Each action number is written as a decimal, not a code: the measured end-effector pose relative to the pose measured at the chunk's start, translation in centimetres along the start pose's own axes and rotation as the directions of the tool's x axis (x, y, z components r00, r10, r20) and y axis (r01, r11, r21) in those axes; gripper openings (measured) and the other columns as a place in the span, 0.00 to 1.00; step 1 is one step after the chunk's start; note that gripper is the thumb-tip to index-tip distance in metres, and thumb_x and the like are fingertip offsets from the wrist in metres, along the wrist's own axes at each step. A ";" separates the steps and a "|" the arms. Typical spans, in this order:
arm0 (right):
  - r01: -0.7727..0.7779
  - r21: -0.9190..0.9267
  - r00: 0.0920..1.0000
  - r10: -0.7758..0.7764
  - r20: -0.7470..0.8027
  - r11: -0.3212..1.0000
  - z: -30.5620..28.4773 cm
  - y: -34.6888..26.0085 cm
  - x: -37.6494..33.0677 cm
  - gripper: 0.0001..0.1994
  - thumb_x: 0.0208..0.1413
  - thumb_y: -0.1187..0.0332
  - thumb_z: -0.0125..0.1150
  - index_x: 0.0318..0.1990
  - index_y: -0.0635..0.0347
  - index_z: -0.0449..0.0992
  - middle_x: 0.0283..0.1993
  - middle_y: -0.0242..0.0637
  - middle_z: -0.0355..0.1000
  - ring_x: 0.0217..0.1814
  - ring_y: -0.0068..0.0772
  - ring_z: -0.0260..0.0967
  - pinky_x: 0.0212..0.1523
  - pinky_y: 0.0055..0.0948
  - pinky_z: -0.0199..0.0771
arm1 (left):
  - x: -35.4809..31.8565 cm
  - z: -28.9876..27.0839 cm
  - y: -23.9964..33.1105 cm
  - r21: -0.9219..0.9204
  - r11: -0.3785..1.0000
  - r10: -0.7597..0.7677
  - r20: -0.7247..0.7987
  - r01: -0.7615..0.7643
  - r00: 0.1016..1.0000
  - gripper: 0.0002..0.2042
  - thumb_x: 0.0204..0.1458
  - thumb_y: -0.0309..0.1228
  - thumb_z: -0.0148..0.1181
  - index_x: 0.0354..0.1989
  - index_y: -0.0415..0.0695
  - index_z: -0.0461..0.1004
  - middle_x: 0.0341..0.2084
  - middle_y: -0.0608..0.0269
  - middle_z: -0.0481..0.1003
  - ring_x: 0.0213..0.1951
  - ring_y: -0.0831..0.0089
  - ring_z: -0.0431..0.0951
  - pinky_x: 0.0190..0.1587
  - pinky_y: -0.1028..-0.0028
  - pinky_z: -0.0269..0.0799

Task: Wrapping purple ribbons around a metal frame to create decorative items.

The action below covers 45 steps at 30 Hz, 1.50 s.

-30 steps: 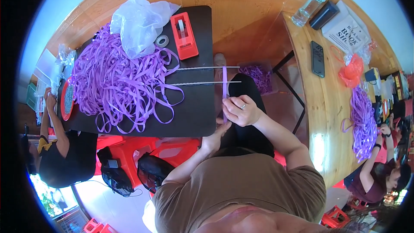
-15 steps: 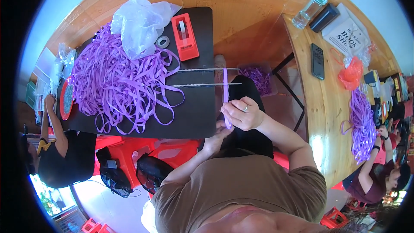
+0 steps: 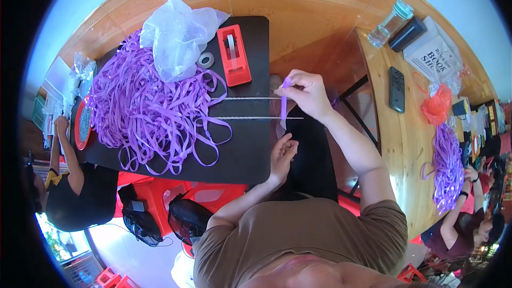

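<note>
Two thin metal rods [image 3: 250,118] stick out past the right edge of the dark table, side by side. A short purple ribbon [image 3: 284,108] lies across them near their tips. My right hand [image 3: 309,95] pinches its far end by the farther rod. Nearer my body, my left hand [image 3: 281,159] is apart from the ribbon, its fingers loosely bent and nothing visible in them. A large heap of purple ribbon [image 3: 144,106] covers much of the table and lies over the rods' left ends.
On the dark table [image 3: 245,152] are a red tape dispenser [image 3: 234,56], a tape roll [image 3: 205,60] and a clear plastic bag [image 3: 176,37]. The wooden table [image 3: 392,144] at right holds a phone [image 3: 396,89], a bottle [image 3: 391,24] and more purple ribbon [image 3: 447,162]. People work at both sides.
My right hand has moved from the ribbon's near end to its far end at the farther rod. My left hand has come off the ribbon, and its fingers have loosened.
</note>
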State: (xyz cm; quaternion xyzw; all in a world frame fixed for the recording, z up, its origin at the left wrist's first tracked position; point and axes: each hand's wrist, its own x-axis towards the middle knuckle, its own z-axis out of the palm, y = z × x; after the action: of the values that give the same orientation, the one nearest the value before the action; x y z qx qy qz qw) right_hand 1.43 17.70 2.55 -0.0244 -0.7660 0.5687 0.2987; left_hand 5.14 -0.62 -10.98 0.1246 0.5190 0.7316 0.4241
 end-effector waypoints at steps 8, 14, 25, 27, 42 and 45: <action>-0.421 0.273 0.905 0.419 0.071 0.865 -1.2 6.9 1.5 0.08 0.45 0.77 0.68 0.18 0.62 0.75 0.20 0.27 0.69 0.23 0.15 0.62 0.26 0.18 0.60 | 5.9 1.9 1.3 -0.011 0.946 0.320 -0.149 -0.325 0.936 0.17 0.59 0.27 0.51 0.58 0.44 0.65 0.37 0.70 0.71 0.38 0.84 0.68 0.36 0.83 0.61; -0.595 0.495 0.765 0.635 0.107 0.633 -0.3 9.2 -0.3 0.06 0.46 0.76 0.67 0.21 0.62 0.76 0.23 0.31 0.73 0.25 0.19 0.70 0.27 0.19 0.68 | 8.6 3.2 2.6 -0.071 0.865 0.462 -0.272 -0.497 0.844 0.18 0.61 0.27 0.49 0.59 0.43 0.63 0.43 0.65 0.69 0.44 0.79 0.69 0.46 0.79 0.64; -0.577 0.696 0.694 0.705 0.143 0.427 1.9 8.2 -7.0 0.04 0.53 0.73 0.60 0.31 0.63 0.77 0.27 0.31 0.74 0.27 0.20 0.70 0.29 0.18 0.69 | 8.7 2.9 1.7 -0.121 0.866 0.441 -0.277 -0.486 0.854 0.10 0.59 0.29 0.53 0.48 0.45 0.72 0.48 0.65 0.71 0.48 0.74 0.71 0.49 0.73 0.68; -0.542 0.695 0.730 0.674 0.110 0.473 1.5 8.8 -9.0 0.06 0.53 0.74 0.59 0.38 0.63 0.77 0.34 0.31 0.75 0.34 0.20 0.71 0.37 0.19 0.69 | 8.4 2.6 1.3 -0.127 0.886 0.412 -0.228 -0.447 0.882 0.08 0.59 0.29 0.53 0.45 0.45 0.74 0.45 0.66 0.73 0.46 0.75 0.73 0.47 0.74 0.70; -0.289 0.467 0.897 0.407 -0.172 0.835 4.9 6.6 -11.5 0.05 0.55 0.79 0.56 0.37 0.66 0.77 0.34 0.32 0.75 0.35 0.19 0.69 0.38 0.18 0.69 | 6.8 4.0 2.7 -0.272 0.888 0.273 -0.337 -0.371 0.901 0.08 0.58 0.24 0.51 0.45 0.40 0.73 0.40 0.63 0.73 0.43 0.75 0.72 0.50 0.76 0.67; -0.308 0.577 0.859 0.482 -0.174 0.757 5.4 5.4 -11.4 0.05 0.56 0.78 0.55 0.36 0.65 0.78 0.32 0.30 0.75 0.34 0.19 0.70 0.36 0.19 0.70 | 5.3 4.5 3.6 -0.145 0.925 0.291 -0.327 -0.352 0.899 0.10 0.58 0.25 0.52 0.48 0.40 0.69 0.41 0.64 0.71 0.44 0.76 0.71 0.49 0.78 0.66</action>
State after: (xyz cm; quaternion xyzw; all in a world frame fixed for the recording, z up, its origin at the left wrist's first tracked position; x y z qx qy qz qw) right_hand 6.51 10.69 -8.10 -0.1935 -0.4986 0.7965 0.2820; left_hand 3.00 5.93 -7.29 0.0533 0.4728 0.8506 0.2238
